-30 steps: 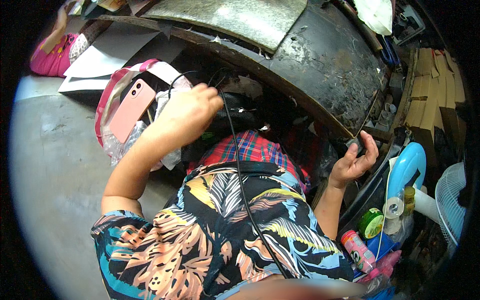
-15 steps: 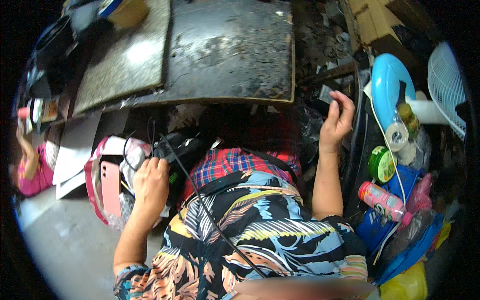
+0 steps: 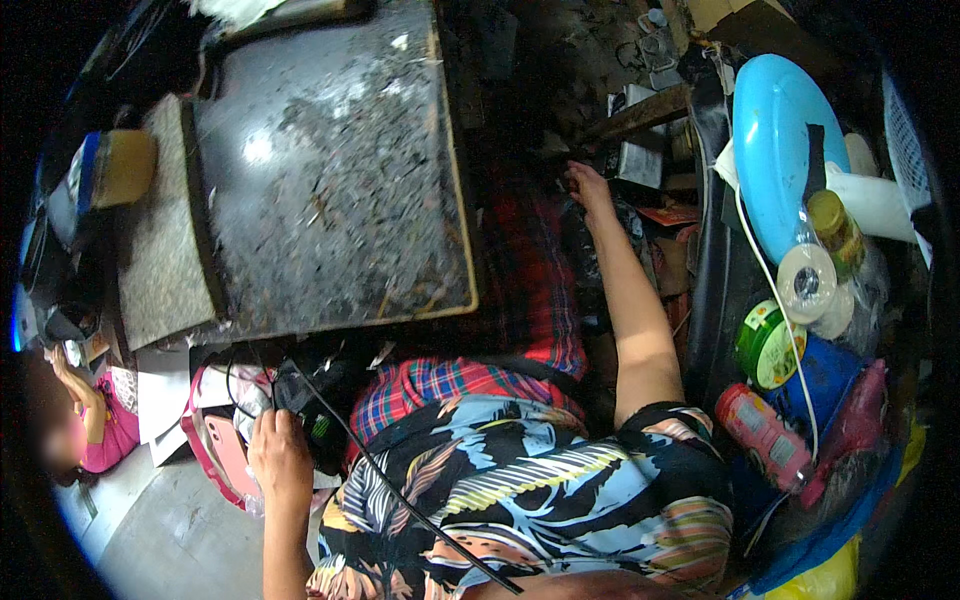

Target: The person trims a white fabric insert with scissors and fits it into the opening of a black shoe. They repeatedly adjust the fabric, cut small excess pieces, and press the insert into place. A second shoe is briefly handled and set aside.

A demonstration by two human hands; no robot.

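Observation:
My left hand (image 3: 280, 450) is closed, fingers drawn together, beside a pink-rimmed bag (image 3: 190, 435) at the lower left. What its fingers hold is hidden; thin black cables (image 3: 238, 385) loop just above it. In the bag's opening lies a pink phone (image 3: 228, 445). My right arm stretches forward past the right side of a dark-topped table (image 3: 330, 190). At its end, my right hand (image 3: 590, 190) hovers over a black plastic bag (image 3: 630, 235), fingers loosely bent and apart, nothing visible in them.
Dark scraps litter the tabletop; a speckled board (image 3: 165, 240) lies at its left. On my right are a blue round plastic piece (image 3: 785, 150), a tape roll (image 3: 806, 280), a green tub (image 3: 770, 345) and a pink bottle (image 3: 765, 440). Another person (image 3: 110, 430) sits far left.
My right hand has reached forward and left, down beside the table. The view has turned, so the table appears farther left. My left hand stays closed by the bag.

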